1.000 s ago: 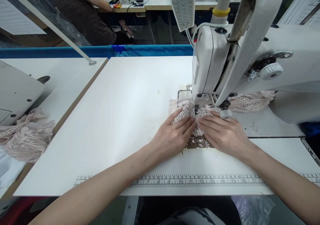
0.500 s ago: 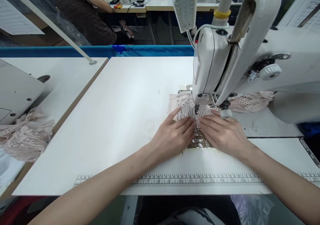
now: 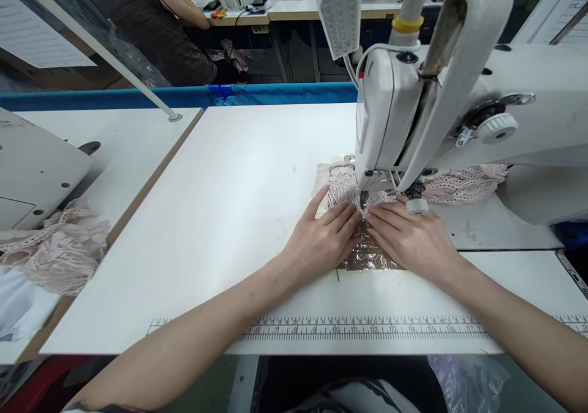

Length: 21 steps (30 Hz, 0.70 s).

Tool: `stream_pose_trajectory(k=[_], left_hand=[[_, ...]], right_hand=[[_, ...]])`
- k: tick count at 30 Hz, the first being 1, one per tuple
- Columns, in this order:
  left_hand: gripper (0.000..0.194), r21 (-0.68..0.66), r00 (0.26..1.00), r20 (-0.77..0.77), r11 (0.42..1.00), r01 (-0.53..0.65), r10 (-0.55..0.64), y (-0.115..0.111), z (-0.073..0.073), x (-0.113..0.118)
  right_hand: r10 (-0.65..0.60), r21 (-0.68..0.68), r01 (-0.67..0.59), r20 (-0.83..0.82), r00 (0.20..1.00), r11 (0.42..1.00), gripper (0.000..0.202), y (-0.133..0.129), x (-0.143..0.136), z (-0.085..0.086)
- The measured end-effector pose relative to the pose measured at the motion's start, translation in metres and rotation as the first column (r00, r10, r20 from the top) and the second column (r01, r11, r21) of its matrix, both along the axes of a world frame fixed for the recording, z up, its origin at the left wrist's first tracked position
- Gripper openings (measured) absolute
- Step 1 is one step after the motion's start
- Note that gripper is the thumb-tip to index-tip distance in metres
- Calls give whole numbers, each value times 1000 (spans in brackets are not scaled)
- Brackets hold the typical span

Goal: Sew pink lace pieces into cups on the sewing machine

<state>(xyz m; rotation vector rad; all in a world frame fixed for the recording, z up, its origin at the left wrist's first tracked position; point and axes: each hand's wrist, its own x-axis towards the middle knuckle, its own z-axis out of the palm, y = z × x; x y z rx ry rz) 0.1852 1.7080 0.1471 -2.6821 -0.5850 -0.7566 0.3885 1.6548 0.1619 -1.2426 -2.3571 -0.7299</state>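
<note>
A piece of pale pink lace (image 3: 340, 183) lies under the needle area of a white sewing machine (image 3: 386, 119). My left hand (image 3: 321, 235) rests on the lace's near left side, fingers pointing to the presser foot, thumb stretched apart. My right hand (image 3: 408, 235) lies flat on the near right side, its fingertips close to the left ones. Between and below the hands shows a shiny brown taped patch (image 3: 371, 255) on the table. The fingertips press the lace just in front of the foot; the lace beneath them is hidden.
More lace (image 3: 468, 183) is bunched behind the needle, right of the machine head. Another lace heap (image 3: 68, 247) lies at the far left beside a second machine (image 3: 37, 174). A printed ruler (image 3: 367, 328) runs along the front edge. A person (image 3: 156, 27) is at the back left.
The lace has moved slightly away under the foot, and less of it shows in front of the needle. Both hands stay beside it. The whole view has shifted slightly.
</note>
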Motion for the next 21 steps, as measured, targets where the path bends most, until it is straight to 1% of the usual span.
stream_pose_trajectory(k=[7, 11, 18, 21], left_hand=[[35, 6, 1000, 14, 1000, -23, 23, -4, -1, 0], [40, -2, 999, 11, 999, -39, 39, -1, -2, 1], [44, 4, 998, 3, 998, -56, 56, 6, -2, 2], [45, 8, 998, 9, 998, -60, 60, 10, -2, 3]], right_hand=[[-11, -25, 10, -13, 1000, 1000, 21, -2, 1, -2], [-31, -30, 31, 0, 1000, 999, 22, -1, 1, -2], [-68, -3, 68, 17, 998, 998, 24, 4, 0, -3], [-76, -11, 76, 33, 997, 997, 26, 4, 1, -2]])
